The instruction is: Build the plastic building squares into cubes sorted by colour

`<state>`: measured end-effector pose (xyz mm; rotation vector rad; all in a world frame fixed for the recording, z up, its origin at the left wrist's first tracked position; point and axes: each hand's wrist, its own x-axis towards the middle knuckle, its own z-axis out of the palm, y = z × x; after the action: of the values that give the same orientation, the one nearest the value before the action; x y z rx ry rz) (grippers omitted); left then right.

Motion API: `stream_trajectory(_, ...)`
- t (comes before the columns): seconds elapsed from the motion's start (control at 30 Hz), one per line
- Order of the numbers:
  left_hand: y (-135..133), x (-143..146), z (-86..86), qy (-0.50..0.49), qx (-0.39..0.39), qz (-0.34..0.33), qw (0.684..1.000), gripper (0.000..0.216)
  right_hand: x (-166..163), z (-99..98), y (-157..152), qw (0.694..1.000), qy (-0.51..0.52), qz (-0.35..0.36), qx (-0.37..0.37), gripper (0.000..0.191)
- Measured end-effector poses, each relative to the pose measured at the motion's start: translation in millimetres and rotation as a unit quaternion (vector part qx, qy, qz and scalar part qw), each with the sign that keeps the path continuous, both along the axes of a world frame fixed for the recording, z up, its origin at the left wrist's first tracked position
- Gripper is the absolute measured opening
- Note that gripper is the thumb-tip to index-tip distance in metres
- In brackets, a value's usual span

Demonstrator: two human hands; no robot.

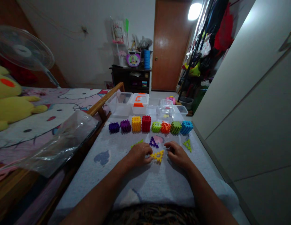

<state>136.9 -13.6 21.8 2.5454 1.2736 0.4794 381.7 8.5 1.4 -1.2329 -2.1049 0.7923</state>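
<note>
My left hand point(139, 154) rests on the pale blue cloth point(126, 184) with its fingers pinched on the left corner of a yellow triangle piece point(158, 155). My right hand point(177, 153) lies just right of that piece, fingers curled near its right corner; contact is unclear. A purple triangle piece point(153, 142) lies just beyond the yellow one. A green triangle piece point(187, 145) lies right of my right hand. Another green piece point(136, 144) peeks out beyond my left hand.
A row of several built cubes runs across the cloth, from purple point(114, 127) through yellow point(136, 123) and red point(146, 123) to blue point(186, 127). Clear plastic boxes point(139, 103) stand behind them. A bed frame point(104, 100) lies left, a white wall point(241, 103) right.
</note>
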Motion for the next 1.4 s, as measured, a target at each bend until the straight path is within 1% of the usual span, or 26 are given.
stream_trajectory(0.07, -2, -8, 15.4, -0.019, 0.007, 0.010, 1.000, 0.005, 1, -0.8, 0, 1.000, 0.008, -0.008, -0.008, 0.037)
stream_trajectory(0.13, -1, -20, 32.5, -0.035, 0.016, 0.040, 0.998, 0.006, 1, -0.9, 1, 1.000, 0.005, -0.009, -0.009, 0.036)
stream_trajectory(0.23, 8, -42, 55.9, -0.072, 0.033, 0.121, 0.990, 0.009, 0, -1.1, 1, 1.000, 0.000, -0.006, 0.002, 0.032)
stream_trajectory(0.3, 20, -56, 67.2, -0.104, 0.046, 0.193, 0.975, 0.012, -1, -1.6, 1, 1.000, -0.001, -0.004, 0.011, 0.031)
stream_trajectory(0.37, 36, -66, 74.1, -0.112, 0.051, 0.287, 0.950, 0.016, -2, -2.4, 1, 1.000, -0.003, -0.004, 0.018, 0.030)
stream_trajectory(0.43, 52, -69, 77.1, -0.097, 0.044, 0.363, 0.926, 0.018, -2, -3.3, 0, 1.000, -0.006, -0.007, 0.023, 0.029)
stream_trajectory(0.53, 70, -65, 76.6, -0.062, 0.050, 0.416, 0.906, 0.019, -2, -4.5, -1, 1.000, -0.005, -0.016, 0.025, 0.030)
stream_trajectory(0.7, 82, -51, 70.4, -0.019, 0.059, 0.455, 0.889, 0.021, -3, -6.5, -2, 0.999, -0.002, -0.015, 0.032, 0.031)
stream_trajectory(0.9, 87, -50, 61.9, 0.009, 0.055, 0.470, 0.881, 0.021, -3, -8.4, 0, 0.999, -0.009, -0.011, 0.042, 0.030)
stream_trajectory(1.07, 87, -50, 57.8, 0.019, 0.047, 0.464, 0.884, 0.022, -4, -6.8, -1, 0.999, -0.008, -0.011, 0.037, 0.030)
stream_trajectory(1.2, 85, -52, 60.4, 0.018, 0.046, 0.453, 0.890, 0.024, -4, -4.1, -2, 0.999, -0.009, -0.013, 0.031, 0.030)
stream_trajectory(1.3, 76, -53, 66.2, 0.020, 0.075, 0.442, 0.893, 0.025, -4, -3.7, -3, 1.000, -0.009, -0.014, 0.027, 0.029)
stream_trajectory(1.4, 59, -51, 68.5, 0.026, 0.121, 0.394, 0.911, 0.021, -5, -2.7, -3, 0.999, -0.023, -0.014, 0.023, 0.024)
